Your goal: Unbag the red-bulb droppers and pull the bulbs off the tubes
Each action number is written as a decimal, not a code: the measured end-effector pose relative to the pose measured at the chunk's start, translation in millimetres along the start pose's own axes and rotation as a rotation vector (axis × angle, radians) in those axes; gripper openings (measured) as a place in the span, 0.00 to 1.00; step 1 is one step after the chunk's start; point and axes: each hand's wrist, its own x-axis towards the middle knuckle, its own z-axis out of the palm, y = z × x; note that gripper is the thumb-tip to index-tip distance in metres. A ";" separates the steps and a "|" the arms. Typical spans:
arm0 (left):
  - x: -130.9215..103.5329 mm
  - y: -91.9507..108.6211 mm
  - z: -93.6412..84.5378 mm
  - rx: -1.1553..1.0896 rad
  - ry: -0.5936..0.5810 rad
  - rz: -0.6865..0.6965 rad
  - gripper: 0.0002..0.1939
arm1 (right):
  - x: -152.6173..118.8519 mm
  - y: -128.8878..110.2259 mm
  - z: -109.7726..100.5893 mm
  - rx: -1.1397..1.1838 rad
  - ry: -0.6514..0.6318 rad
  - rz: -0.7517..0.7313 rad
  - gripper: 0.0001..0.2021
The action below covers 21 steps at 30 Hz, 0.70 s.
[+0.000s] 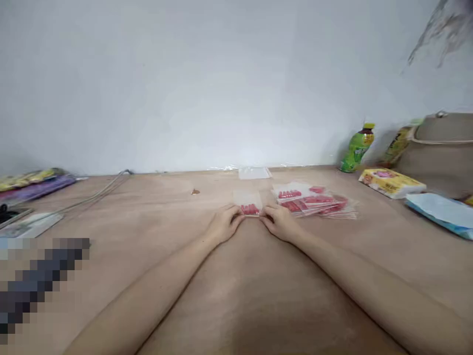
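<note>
A small clear packet with red pieces inside (250, 209) lies on the brown table between my two hands. My left hand (226, 222) pinches its near left corner between thumb and fingers. At the near right corner, my right hand (279, 221) pinches the packet in the same way. Just to the right of it is a spread pile of similar packets with red contents (314, 201). Behind, near the wall, lies a flat white packet or card (254, 173).
At the right stand a green bottle (357, 149), a yellow box (391, 183), a blue-white pack (441, 213) and a grey-brown bag (438, 153). Purple and yellow packages (40, 185) and a cable (99, 193) lie left. A small brown object (195, 192) sits mid-table.
</note>
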 end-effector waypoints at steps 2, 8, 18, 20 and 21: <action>0.4 1.1 -0.2 -0.002 0.003 0.002 0.06 | 0.1 -1.0 -0.2 0.003 -0.001 0.004 0.05; 0.7 3.4 -1.2 -0.056 0.093 -0.035 0.08 | 0.0 -7.4 -3.7 -0.032 0.044 -0.005 0.04; 3.3 3.7 3.8 0.031 -0.041 0.035 0.04 | -0.4 -4.1 -7.0 -0.120 -0.005 -0.019 0.03; 3.8 3.6 5.7 0.034 -0.028 0.034 0.06 | -0.7 -4.1 -7.7 -0.129 0.008 -0.037 0.04; 4.1 3.5 6.5 0.036 -0.022 0.035 0.06 | -0.8 -3.9 -7.9 -0.126 0.008 -0.043 0.04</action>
